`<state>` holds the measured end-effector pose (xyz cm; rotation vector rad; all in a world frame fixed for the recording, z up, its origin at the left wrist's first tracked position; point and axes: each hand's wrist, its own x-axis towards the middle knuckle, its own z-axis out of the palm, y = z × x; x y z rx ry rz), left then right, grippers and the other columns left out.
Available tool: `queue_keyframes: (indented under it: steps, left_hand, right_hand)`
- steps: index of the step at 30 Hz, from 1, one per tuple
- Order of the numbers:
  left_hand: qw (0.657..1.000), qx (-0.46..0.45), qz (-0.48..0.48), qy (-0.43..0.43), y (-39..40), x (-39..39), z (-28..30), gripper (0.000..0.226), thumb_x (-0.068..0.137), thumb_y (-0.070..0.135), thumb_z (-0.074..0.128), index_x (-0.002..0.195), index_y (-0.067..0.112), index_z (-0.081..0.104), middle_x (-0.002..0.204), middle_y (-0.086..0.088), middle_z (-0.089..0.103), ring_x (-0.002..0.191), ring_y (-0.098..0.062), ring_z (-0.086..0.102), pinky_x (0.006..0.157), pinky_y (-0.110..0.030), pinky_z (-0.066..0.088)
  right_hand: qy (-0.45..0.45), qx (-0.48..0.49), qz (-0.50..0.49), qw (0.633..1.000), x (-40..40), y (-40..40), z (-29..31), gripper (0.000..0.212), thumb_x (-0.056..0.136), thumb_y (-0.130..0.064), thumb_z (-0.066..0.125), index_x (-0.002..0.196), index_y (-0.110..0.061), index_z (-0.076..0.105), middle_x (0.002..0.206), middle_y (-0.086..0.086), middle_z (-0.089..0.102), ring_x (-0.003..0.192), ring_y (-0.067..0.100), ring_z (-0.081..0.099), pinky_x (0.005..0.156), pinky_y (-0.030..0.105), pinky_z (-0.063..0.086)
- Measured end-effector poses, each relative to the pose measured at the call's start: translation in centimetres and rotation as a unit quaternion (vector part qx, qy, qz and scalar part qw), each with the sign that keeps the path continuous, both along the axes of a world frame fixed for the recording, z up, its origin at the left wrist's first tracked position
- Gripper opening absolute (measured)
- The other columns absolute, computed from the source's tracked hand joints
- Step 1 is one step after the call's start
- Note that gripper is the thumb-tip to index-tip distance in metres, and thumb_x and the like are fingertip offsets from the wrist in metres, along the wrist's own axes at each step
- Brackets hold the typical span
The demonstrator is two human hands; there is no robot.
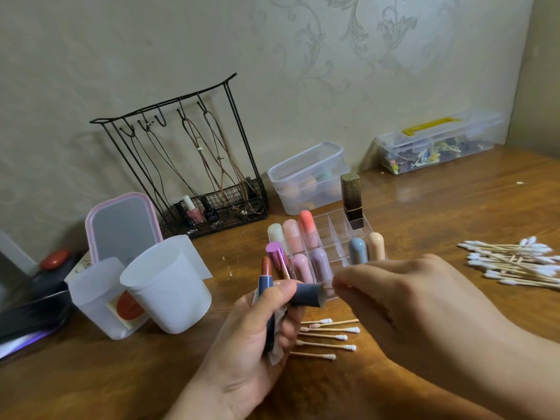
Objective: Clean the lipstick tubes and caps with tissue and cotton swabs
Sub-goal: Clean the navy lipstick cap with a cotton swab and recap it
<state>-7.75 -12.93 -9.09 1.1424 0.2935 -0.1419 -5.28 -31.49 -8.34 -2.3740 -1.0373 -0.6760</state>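
At about six o'clock on the wooden table (424, 207), the left hand (251, 338) grips an open grey-blue lipstick tube (266, 286) upright, its reddish-brown bullet pointing to twelve o'clock, with a crumpled tissue (277, 354) pressed against the palm behind it. The same hand's thumb and fingers also curl round the dark grey cap (307, 294), which lies sideways with its open mouth facing three o'clock. The right hand (403, 301), at four o'clock, has its fingertips pinched together at that mouth; whether they hold a swab cannot be told, since the spot is blurred. Just below the cap, six used cotton swabs (330, 336) lie on the table. At three o'clock, well apart, sits a loose pile of cotton swabs (515, 262). Behind the hands, at twelve o'clock, a clear organizer (330, 237) holds pastel capsule-shaped lipsticks and a tall dark square lipstick (351, 198); a shiny purple lipstick (278, 259) stands at its left edge. At nine o'clock stand two translucent white cups (165, 286).
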Motion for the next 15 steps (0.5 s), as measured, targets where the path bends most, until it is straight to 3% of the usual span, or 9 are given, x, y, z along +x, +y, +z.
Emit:
queue_keyframes:
  steps: [2,5,7,10,13,15]
  left_hand:
    - [1.0,0.016,0.009,-0.011,0.11,0.04,0.14,0.041,0.061,0.027,0.069,0.095,0.003,0.065,0.052,-0.003,0.05,0.038,-0.006,0.044,0.036,-0.012,0.036]
    - [0.998,0.049,0.007,-0.027,-0.05,-0.11,0.33,0.041,0.058,0.028,0.071,0.09,0.003,0.066,0.052,-0.004,0.05,0.039,-0.007,0.044,0.036,-0.014,0.036]
    - [0.998,0.054,0.013,-0.033,-0.07,-0.19,0.37,0.037,0.058,0.027,0.07,0.087,0.004,0.066,0.052,-0.005,0.051,0.039,-0.007,0.045,0.035,-0.014,0.036]
    - [0.998,0.056,0.018,-0.037,-0.09,-0.16,0.36,0.036,0.059,0.027,0.069,0.087,0.005,0.065,0.05,-0.003,0.049,0.038,-0.006,0.044,0.035,-0.014,0.035]
    - [0.996,0.076,0.025,-0.043,-0.17,-0.11,0.39,0.036,0.054,0.03,0.07,0.082,0.007,0.067,0.05,-0.005,0.05,0.038,-0.007,0.044,0.035,-0.014,0.034]
    - [0.996,0.068,0.032,-0.046,-0.17,-0.09,0.5,0.027,0.053,0.027,0.071,0.072,0.009,0.069,0.05,-0.006,0.05,0.037,-0.008,0.044,0.032,-0.014,0.035]
  right_hand:
    - [0.031,-0.027,0.007,0.999,-0.43,0.29,-0.05,0.019,0.071,-0.017,0.083,0.072,-0.023,0.065,0.054,-0.009,0.058,0.037,0.013,0.046,0.044,0.012,0.019]
    - [0.088,0.03,0.065,0.994,-0.49,0.08,-0.01,0.007,0.084,-0.026,0.064,0.078,-0.027,0.068,0.058,-0.016,0.053,0.045,0.0,0.042,0.041,0.012,0.036]
    - [0.09,0.063,0.04,0.993,-0.38,0.0,0.15,0.01,0.084,-0.026,0.062,0.077,-0.028,0.069,0.057,-0.017,0.053,0.046,0.0,0.045,0.044,0.012,0.037]
    - [0.118,0.017,0.026,0.992,-0.5,0.33,0.0,0.013,0.086,-0.029,0.06,0.077,-0.028,0.068,0.055,-0.015,0.053,0.046,0.007,0.048,0.051,0.006,0.03]
    - [0.128,0.067,0.047,0.988,-0.31,0.22,-0.27,0.011,0.087,-0.027,0.064,0.077,-0.028,0.068,0.054,-0.019,0.047,0.05,0.003,0.049,0.06,0.0,0.034]
    - [0.126,0.077,0.02,0.989,-0.14,0.2,-0.15,0.01,0.088,-0.025,0.068,0.079,-0.029,0.071,0.056,-0.021,0.053,0.053,0.0,0.055,0.055,0.004,0.041]
